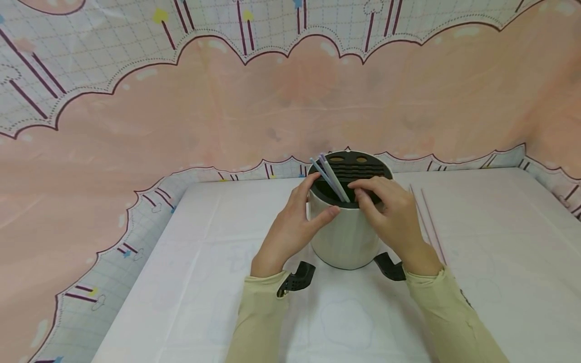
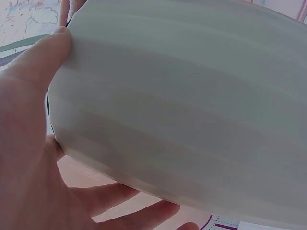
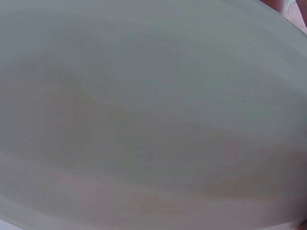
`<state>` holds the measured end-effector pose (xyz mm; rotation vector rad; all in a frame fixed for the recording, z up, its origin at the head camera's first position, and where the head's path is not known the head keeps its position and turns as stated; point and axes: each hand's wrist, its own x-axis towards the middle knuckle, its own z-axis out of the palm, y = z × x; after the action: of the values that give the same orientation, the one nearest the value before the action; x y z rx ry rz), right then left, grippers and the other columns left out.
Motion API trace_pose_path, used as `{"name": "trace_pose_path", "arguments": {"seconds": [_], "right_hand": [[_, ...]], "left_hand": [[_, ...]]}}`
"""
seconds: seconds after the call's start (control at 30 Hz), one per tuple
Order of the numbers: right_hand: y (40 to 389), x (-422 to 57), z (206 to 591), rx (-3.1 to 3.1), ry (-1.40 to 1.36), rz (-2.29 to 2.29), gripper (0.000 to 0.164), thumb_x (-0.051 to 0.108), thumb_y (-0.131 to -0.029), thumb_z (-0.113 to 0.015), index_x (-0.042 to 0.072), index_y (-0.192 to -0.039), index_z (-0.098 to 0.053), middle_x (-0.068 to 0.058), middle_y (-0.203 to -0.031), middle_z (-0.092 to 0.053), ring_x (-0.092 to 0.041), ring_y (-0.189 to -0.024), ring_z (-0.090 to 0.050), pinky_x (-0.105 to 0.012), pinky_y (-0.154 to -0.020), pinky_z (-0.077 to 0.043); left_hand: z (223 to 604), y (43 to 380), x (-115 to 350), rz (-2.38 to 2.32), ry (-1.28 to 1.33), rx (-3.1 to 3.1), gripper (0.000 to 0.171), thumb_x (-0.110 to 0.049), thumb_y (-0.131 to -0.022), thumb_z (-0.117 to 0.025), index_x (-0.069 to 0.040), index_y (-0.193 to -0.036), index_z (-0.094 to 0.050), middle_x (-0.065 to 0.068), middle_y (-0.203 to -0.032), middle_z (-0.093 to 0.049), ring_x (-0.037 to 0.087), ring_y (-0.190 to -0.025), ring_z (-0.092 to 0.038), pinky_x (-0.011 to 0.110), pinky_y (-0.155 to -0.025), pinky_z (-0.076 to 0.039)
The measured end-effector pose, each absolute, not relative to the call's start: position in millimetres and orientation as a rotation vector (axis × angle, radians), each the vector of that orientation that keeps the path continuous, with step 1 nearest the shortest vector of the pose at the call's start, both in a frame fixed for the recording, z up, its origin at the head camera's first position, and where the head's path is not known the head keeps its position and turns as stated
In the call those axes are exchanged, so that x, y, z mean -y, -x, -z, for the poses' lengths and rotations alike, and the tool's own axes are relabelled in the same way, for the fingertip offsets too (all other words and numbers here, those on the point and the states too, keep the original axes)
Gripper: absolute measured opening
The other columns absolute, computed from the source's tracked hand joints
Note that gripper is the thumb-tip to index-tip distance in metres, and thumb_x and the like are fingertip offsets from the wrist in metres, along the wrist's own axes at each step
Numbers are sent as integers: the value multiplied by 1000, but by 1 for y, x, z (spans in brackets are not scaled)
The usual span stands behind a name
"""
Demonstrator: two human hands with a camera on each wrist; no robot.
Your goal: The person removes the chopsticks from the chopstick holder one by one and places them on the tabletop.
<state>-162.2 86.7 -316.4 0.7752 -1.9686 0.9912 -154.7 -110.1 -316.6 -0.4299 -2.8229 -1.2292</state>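
A white, round utensil holder [image 1: 345, 232] with a black slotted top stands upright on the table in the head view. Pale blue and lavender drinking straws [image 1: 335, 181] lean left out of its open front compartment. My left hand [image 1: 295, 217] grips the holder's left side, thumb at the front rim. Close up, the left wrist view shows the thumb [image 2: 41, 57] at the rim and the other fingers along the wall. Over the compartment's right side, my right hand [image 1: 392, 214] has bent fingers, their tips beside the straws. The holder's pale wall [image 3: 153, 115] fills the right wrist view.
Two thin pink straws [image 1: 433, 222] lie on the white-covered table [image 1: 499, 282], right of the holder. A peach patterned cloth [image 1: 272, 111] hangs behind the table. Black wrist straps [image 1: 299, 276] show at both sleeves.
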Motion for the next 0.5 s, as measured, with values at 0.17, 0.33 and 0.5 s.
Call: {"name": "trace_pose_path", "arguments": {"seconds": [0.17, 0.33, 0.5], "right_hand": [[163, -88, 315, 1978, -773, -988, 16, 4, -82, -59, 8, -95, -68, 3, -79, -62, -10, -73, -53, -24, -66, -39], [163, -88, 314, 1986, -775, -991, 16, 5, -82, -58, 7, -95, -68, 0, -80, -63, -10, -73, -53, -23, -66, -40], [163, -89, 312, 1988, -768, -1010, 15, 5, -83, -58, 7, -95, -67, 0, -80, -63, -10, -74, -54, -23, -68, -40]], "left_hand": [[315, 155, 110, 1219, 426, 2835, 72, -74, -72, -43, -55, -132, -8, -12, -139, -23, 11, -113, -40, 43, -78, -43], [314, 155, 109, 1229, 421, 2841, 72, -74, -72, -43, -56, -132, -7, -12, -139, -24, 11, -113, -40, 44, -78, -43], [313, 156, 109, 1241, 413, 2844, 72, -74, -72, -43, -57, -131, -7, -13, -139, -22, 12, -113, -40, 44, -78, -43]]}}
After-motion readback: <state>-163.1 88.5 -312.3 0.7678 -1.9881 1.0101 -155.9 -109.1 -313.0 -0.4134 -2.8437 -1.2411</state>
